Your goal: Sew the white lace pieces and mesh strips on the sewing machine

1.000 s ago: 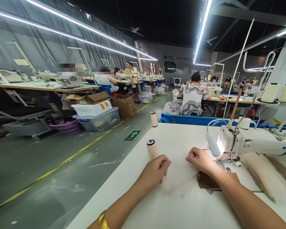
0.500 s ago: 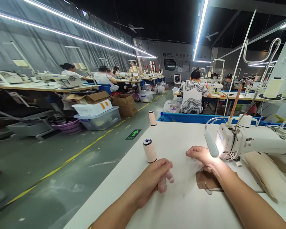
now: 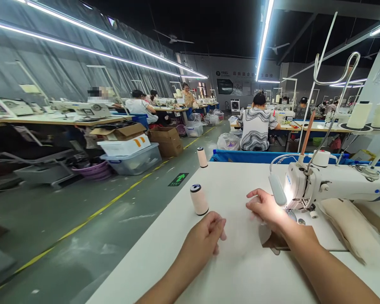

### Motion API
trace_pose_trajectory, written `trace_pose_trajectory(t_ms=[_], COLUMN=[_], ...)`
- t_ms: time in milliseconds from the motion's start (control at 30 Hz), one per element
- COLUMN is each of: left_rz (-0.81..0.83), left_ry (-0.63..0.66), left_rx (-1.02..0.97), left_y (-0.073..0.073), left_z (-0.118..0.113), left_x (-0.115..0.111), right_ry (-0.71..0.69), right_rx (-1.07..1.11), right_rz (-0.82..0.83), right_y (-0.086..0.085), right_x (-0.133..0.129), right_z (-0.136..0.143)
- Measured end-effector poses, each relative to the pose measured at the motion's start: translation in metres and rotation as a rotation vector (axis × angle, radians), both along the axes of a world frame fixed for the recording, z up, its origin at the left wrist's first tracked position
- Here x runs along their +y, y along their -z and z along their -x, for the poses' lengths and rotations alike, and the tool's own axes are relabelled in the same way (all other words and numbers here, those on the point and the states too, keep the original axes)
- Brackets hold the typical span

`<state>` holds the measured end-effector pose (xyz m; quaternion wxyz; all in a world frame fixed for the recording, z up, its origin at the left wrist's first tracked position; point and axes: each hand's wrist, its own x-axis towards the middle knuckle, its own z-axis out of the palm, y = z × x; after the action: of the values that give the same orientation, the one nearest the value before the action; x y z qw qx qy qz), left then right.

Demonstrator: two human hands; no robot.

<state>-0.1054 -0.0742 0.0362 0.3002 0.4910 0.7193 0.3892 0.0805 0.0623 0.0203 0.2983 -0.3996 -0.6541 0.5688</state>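
Note:
My left hand (image 3: 205,235) rests on the white table (image 3: 234,177) with its fingers curled, pinching the near edge of a thin, almost see-through fabric (image 3: 240,236). My right hand (image 3: 264,209) holds the fabric's far side just left of the needle of the white sewing machine (image 3: 335,185), lit by the machine lamp (image 3: 277,190). The fabric is blurred and hard to make out. A brown cloth piece (image 3: 272,244) lies under my right wrist. A pale thread cone (image 3: 199,199) stands just beyond my left hand.
A second thread cone (image 3: 202,157) stands at the table's far left edge. A beige cloth bundle (image 3: 348,228) lies under the machine arm. Two large cones (image 3: 359,115) sit on the thread stand. A seated person (image 3: 256,131) works ahead beyond a blue bin (image 3: 256,157). The aisle floor drops off left.
My left hand drew back from the near thread cone and curled up. My right hand shifted slightly toward the needle with the fabric. The view tilted a little.

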Motion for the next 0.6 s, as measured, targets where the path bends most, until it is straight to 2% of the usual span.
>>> trace_pose_trajectory(t_ms=[167, 300, 367, 433, 500, 567, 600], left_rz=[0.030, 0.012, -0.024, -0.079, -0.192, -0.320, -0.358], left_ry=[-0.018, -0.015, -0.057, -0.144, -0.304, -0.454, -0.487], left_rx=[0.304, 0.431, 0.478, 0.513, 0.549, 0.561, 0.551], left_y=[0.008, 0.008, 0.004, 0.000, -0.005, -0.006, -0.006], left_z=[0.015, 0.018, 0.022, 0.031, 0.044, 0.060, 0.068], left_x=[0.019, 0.024, 0.023, 0.022, 0.026, 0.035, 0.041], right_ry=[0.118, 0.167, 0.181, 0.189, 0.188, 0.181, 0.177], right_rx=[-0.180, -0.258, -0.293, -0.318, -0.336, -0.355, -0.367], right_rz=[-0.265, -0.435, -0.511, -0.594, -0.674, -0.739, -0.763], right_y=[0.020, 0.029, 0.033, 0.036, 0.038, 0.038, 0.038], right_x=[0.007, 0.009, 0.009, 0.007, 0.006, 0.005, 0.003], right_z=[0.016, 0.023, 0.023, 0.022, 0.020, 0.018, 0.017])
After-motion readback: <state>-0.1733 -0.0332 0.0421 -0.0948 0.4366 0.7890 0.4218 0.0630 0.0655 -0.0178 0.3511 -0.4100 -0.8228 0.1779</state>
